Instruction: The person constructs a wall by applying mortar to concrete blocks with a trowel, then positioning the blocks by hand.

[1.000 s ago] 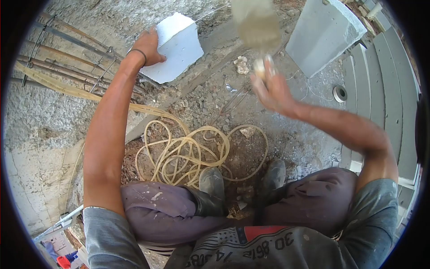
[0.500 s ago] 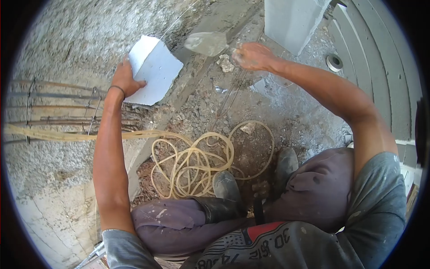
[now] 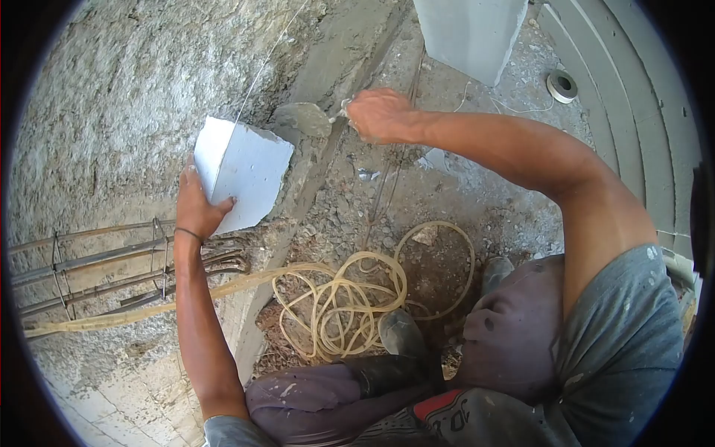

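My left hand (image 3: pixel 201 203) grips a broken white block (image 3: pixel 253 175) by its left side, thumb across the near face. The block stands against the rough wall, and a taut string (image 3: pixel 272 56) runs up from its top edge. Closed round the handle of a trowel (image 3: pixel 304 119), my right hand (image 3: pixel 381 115) is up and to the right of the block. The trowel's mortar-smeared blade lies close to the mortar ledge (image 3: pixel 339 56), just beyond the block's upper right corner. My fingers hide most of the handle.
A tangled clear hose (image 3: pixel 346 298) lies on the rubble between my boots (image 3: pixel 402 331). Tied steel rebar (image 3: pixel 104 261) sticks out at the left. Another pale block (image 3: pixel 473 33) stands at the top, with a roll of tape (image 3: pixel 561 87) and stacked grey slabs (image 3: pixel 640 89) to its right.
My right hand has swung the trowel left, bringing its blade to the ledge near the block. The view has shifted, and my left hand still holds the block.
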{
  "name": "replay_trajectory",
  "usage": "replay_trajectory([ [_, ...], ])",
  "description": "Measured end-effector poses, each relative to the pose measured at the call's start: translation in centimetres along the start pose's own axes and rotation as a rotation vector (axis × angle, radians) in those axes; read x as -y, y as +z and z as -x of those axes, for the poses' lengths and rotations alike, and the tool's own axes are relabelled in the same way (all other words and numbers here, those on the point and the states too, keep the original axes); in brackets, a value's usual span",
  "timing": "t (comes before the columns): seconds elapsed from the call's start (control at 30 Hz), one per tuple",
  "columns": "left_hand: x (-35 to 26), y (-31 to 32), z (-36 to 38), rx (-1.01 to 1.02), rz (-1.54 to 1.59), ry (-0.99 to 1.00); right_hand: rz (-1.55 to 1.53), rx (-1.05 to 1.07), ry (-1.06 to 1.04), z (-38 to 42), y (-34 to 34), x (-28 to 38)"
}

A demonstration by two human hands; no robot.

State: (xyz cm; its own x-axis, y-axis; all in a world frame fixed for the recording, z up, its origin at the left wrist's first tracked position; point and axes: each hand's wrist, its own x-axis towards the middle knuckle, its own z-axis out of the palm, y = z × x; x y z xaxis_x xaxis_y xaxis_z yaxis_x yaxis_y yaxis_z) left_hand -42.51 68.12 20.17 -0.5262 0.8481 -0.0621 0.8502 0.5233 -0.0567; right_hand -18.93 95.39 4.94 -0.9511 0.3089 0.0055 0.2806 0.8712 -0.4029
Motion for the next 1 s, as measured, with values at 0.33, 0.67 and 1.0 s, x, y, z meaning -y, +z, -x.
replay_trajectory([
  [0.33,-0.2,0.0,0.0,-0.006,0.003,-0.009,0.046,0.038,-0.144,-1.3,-1.2,5.9],
  [0.67,-0.2,0.2,-0.6,-0.008,-0.016,-0.049,-0.035,0.021,-0.121,-1.6,-3.0,6.2],
  [1.0,-0.6,0.1,-0.3,0.001,-0.067,-0.069,-0.029,0.136,0.057,0.7,-6.3,3.9],
])
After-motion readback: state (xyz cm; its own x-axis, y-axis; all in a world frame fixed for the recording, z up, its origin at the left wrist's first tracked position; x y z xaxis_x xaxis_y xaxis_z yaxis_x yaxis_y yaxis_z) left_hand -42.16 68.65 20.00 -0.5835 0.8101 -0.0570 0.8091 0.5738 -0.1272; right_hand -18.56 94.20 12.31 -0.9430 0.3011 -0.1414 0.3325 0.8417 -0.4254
